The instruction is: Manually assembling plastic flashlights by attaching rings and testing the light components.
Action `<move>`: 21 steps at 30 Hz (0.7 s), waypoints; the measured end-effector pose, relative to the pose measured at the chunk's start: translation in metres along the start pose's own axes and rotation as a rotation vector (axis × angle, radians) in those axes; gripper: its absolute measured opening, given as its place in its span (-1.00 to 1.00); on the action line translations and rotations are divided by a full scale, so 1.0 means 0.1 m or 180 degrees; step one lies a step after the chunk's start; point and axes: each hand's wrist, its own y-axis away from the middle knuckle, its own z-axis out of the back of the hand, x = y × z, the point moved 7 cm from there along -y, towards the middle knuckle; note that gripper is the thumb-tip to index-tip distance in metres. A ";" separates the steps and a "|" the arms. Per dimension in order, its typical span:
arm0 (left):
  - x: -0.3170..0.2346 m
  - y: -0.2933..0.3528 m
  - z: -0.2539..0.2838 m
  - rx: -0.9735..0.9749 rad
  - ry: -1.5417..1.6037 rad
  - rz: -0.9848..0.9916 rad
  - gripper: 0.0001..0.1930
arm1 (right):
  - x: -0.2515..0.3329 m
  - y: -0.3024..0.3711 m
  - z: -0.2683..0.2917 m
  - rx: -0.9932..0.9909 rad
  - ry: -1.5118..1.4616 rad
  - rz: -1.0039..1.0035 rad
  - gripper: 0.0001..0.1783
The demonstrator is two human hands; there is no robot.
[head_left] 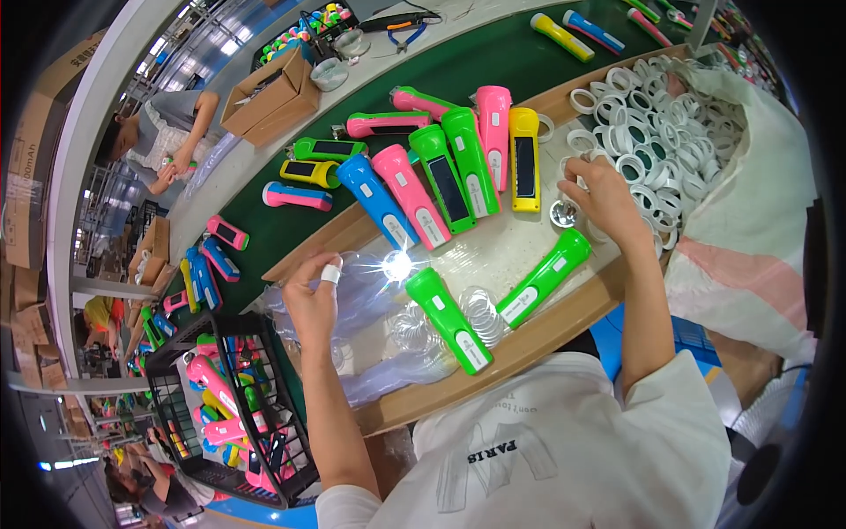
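Note:
My left hand, a white wrap on one finger, is closed with bent fingertips beside a clear plastic bag; anything between them is too small to make out. My right hand curls its fingers just above a shiny silver reflector cup; whether it grips anything is unclear. Two green flashlights lie closest to me, one green flashlight by stacked clear lens discs, another green flashlight tilted to the right. A bright starburst of light glares beside the first one's head. Blue, pink, green and yellow flashlights line the far side.
A cardboard-edged tray surrounds the work surface. White rings are heaped at the right, beside a whitish sack. Behind runs a green belt carrying flashlights. A black crate of flashlights stands at left; a person sits across.

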 end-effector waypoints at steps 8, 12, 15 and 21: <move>-0.91 0.11 -0.98 0.1283 0.1945 0.0998 -0.87 | 1.04 0.38 -0.31 -0.0119 -0.1308 0.1721 -0.32; -1.01 0.20 -1.02 0.1049 0.0596 -0.0010 -0.73 | 0.99 0.38 -0.28 -0.0184 -0.1808 0.1597 -0.22; -1.01 0.66 -0.93 0.1890 -0.1284 -0.0559 -0.70 | 0.88 0.35 -0.40 0.0144 -0.2468 0.1324 -0.22; -0.91 1.13 -1.03 0.2840 -0.1935 -0.0223 -0.63 | 0.86 0.33 -0.38 0.0062 -0.2728 0.1208 -0.23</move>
